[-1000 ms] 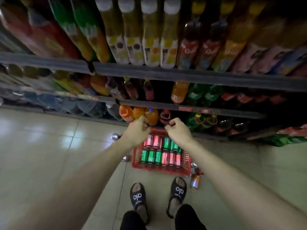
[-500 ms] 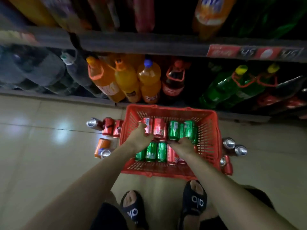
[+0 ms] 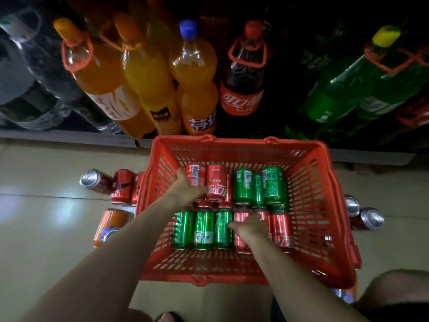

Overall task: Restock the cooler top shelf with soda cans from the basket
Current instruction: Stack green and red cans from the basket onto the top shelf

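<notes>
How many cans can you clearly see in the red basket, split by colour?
Green cans: 6
Red cans: 5 clearly seen, with more partly hidden between and beneath them
Total in the basket: 11 clearly seen

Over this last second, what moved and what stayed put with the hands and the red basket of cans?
Both hands dropped from above the red plastic basket into it. The left hand now lies on a red soda can in the far row, the right hand on the near-row red cans; no can is lifted. The basket, the green cans and the loose cans on the floor kept their places.
</notes>
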`<state>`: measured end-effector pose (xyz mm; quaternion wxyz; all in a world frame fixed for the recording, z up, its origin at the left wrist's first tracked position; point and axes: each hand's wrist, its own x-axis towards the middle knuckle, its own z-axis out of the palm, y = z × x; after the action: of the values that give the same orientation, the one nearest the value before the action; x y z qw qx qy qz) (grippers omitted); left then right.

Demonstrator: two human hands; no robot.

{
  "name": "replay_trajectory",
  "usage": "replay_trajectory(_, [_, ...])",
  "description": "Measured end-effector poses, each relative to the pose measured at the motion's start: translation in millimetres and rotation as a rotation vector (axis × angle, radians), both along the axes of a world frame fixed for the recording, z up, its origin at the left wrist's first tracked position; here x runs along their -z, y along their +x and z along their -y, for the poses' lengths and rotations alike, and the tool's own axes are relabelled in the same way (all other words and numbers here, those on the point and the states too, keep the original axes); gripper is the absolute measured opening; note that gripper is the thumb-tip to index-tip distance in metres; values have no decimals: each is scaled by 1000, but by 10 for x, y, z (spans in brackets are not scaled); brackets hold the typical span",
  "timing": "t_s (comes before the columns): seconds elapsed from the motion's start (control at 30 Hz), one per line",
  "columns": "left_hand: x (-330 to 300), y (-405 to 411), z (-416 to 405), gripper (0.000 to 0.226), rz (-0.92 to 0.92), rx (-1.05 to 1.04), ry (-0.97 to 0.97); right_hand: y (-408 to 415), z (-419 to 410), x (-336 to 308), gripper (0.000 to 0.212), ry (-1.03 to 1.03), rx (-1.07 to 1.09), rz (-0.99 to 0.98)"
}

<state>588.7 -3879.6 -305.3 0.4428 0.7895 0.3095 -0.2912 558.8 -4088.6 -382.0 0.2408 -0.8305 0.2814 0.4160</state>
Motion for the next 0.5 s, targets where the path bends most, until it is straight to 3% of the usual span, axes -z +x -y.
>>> replay_trajectory(0.07, [-45,5,-2,109,-13,-38,-66,17,10,39,87,-24,-23,23])
replay_trajectory(0.17, [-4,-9,-14,132,-66,-25,-92,3,49,40,49,-47,-46,40])
replay_trajectory(0.27, [85,-13,-34,130,-100,-15,-105,-50,75,79,48,-77,-20,83])
replay_trajectory(0.5, [192,23,4,120,-99,-14,-114,-96,66,143,69,-123,-91,151])
